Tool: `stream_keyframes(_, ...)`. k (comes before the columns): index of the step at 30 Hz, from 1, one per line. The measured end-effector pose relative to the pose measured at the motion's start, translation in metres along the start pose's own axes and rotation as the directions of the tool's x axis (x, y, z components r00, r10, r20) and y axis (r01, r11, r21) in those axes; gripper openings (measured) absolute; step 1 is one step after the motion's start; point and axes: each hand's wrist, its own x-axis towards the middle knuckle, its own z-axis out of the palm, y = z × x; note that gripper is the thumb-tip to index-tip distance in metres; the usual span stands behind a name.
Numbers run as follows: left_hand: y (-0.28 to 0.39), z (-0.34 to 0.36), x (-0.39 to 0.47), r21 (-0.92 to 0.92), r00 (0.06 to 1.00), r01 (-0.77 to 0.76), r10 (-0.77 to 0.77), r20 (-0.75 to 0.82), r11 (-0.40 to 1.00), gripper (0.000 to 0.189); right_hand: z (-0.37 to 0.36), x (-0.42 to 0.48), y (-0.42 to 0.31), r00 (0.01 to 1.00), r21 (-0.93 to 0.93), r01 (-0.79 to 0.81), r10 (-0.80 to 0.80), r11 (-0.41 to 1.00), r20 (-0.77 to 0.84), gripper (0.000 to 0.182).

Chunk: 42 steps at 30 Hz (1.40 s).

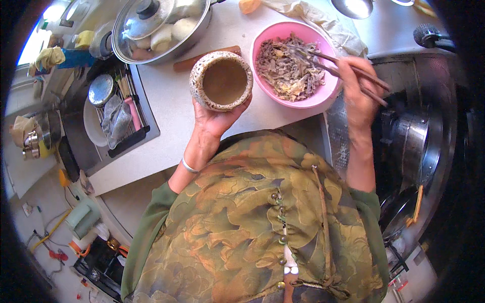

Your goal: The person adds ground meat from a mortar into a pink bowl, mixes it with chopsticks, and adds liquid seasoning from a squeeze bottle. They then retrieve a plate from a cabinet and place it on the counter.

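My left hand (221, 119) holds a speckled ceramic bowl (194, 81) from below; brownish liquid (224, 82) fills much of it. To its right on the counter stands a pink plastic bowl (299, 103) with shredded dark meat (276, 68) and patches of something yellowish, perhaps egg. Dark chopsticks (327, 68) are gripped in my right hand (358, 81) at that bowl's right rim, their tips down in the meat. The right hand is slightly blurred. Behind the ceramic bowl a brown wooden stick (185, 65) lies on the counter, partly hidden by the bowl.
A glass-lidded pan (161, 28) with pale buns stands at the back left. Left is a sink (151, 125) with a utensil rack. A crumpled cloth (341, 36) lies behind the pink bowl. At right are a metal pot (416, 147) and a black scrubbing brush (426, 36).
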Motion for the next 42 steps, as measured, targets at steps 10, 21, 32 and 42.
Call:
stream_keyframes(10, -0.018, 0.016, 0.018, 0.072, 0.995, 0.004, -0.011, 0.100, 0.997, 0.045, 0.000, -0.026, 0.004, 0.916, 0.015, -0.012, 0.005, 1.000, 0.401, 0.009)
stream_keyframes(21, -0.021, 0.022, 0.022, 0.041, 0.999, -0.029, 0.030, -0.014, 0.999, 0.039, 0.005, -0.033, 0.015, 0.945, 0.007, 0.007, -0.009, 1.000, 0.327, 0.010)
stream_keyframes(32, -0.025, 0.024, 0.022, 0.074, 0.998, -0.053, 0.055, -0.021, 0.996, 0.039, -0.007, -0.007, 0.043, 0.995, -0.135, -0.076, 0.067, 0.988, -0.068, 0.006)
stream_keyframes(42, -0.024, 0.020, 0.023, 0.095, 0.998, -0.068, 0.067, 0.009, 0.993, 0.039, -0.037, -0.038, -0.027, 0.980, 0.009, -0.071, 0.068, 0.997, 0.186, 0.009)
